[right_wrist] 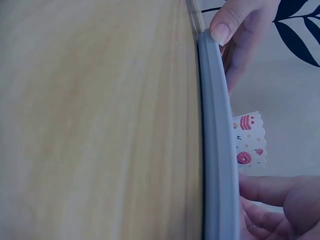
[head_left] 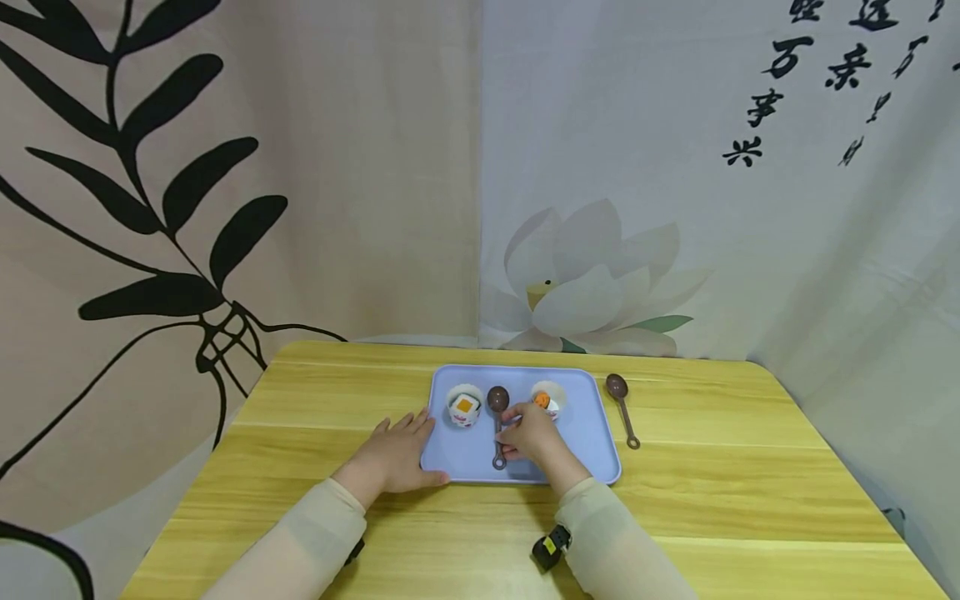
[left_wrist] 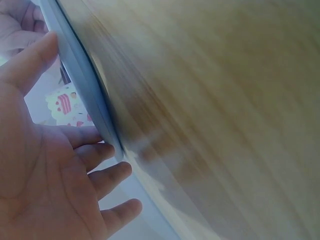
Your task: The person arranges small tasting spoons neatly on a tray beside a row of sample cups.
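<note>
Wooden table (head_left: 765, 500) under tray (head_left: 597, 442), curtain (head_left: 390, 183) behind
</note>
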Demonstrator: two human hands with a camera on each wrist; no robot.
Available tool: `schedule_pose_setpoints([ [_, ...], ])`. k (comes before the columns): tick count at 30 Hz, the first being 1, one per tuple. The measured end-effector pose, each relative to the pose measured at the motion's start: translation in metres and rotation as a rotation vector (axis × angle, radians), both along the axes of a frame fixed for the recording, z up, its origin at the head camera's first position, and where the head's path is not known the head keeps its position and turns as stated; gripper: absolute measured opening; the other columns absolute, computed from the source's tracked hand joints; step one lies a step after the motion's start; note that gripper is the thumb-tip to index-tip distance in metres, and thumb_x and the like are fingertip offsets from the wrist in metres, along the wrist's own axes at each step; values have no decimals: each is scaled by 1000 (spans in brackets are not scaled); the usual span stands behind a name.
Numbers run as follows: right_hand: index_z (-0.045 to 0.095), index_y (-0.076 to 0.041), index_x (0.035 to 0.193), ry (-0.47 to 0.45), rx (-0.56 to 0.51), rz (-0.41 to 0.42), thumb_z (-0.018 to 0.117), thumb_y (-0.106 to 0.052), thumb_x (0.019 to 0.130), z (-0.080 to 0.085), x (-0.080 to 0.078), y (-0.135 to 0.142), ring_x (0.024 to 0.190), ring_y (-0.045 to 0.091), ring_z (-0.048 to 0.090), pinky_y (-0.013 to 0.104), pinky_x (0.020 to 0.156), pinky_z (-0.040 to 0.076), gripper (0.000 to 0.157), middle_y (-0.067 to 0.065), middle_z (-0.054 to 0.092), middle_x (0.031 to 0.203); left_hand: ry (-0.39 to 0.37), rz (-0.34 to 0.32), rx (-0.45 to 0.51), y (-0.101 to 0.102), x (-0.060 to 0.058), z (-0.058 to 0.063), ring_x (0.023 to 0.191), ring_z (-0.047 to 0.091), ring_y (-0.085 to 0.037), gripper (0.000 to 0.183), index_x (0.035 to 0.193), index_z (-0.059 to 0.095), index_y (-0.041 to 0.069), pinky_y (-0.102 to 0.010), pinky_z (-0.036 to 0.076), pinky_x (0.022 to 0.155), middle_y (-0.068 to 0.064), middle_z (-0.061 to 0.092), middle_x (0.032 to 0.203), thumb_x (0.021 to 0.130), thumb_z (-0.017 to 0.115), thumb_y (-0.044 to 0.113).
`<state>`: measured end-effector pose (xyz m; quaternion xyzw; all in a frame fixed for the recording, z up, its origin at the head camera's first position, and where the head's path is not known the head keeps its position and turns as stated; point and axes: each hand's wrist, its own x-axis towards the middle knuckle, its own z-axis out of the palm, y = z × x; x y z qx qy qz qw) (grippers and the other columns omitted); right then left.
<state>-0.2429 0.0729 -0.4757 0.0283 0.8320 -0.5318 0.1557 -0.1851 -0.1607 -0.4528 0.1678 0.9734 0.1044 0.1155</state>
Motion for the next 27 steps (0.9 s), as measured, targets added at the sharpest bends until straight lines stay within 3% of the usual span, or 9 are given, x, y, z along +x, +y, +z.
schedule_pose_setpoints([
  [27,62,9,110,11,-33,16,71,11,85,1,3,2,62,19,66,36,60,61,27,14,65,79,-3,7,-8,1,-2,-3,146,30,-41,101,153,34,-3,-64,21,115,-19,28,161,86,67,63],
])
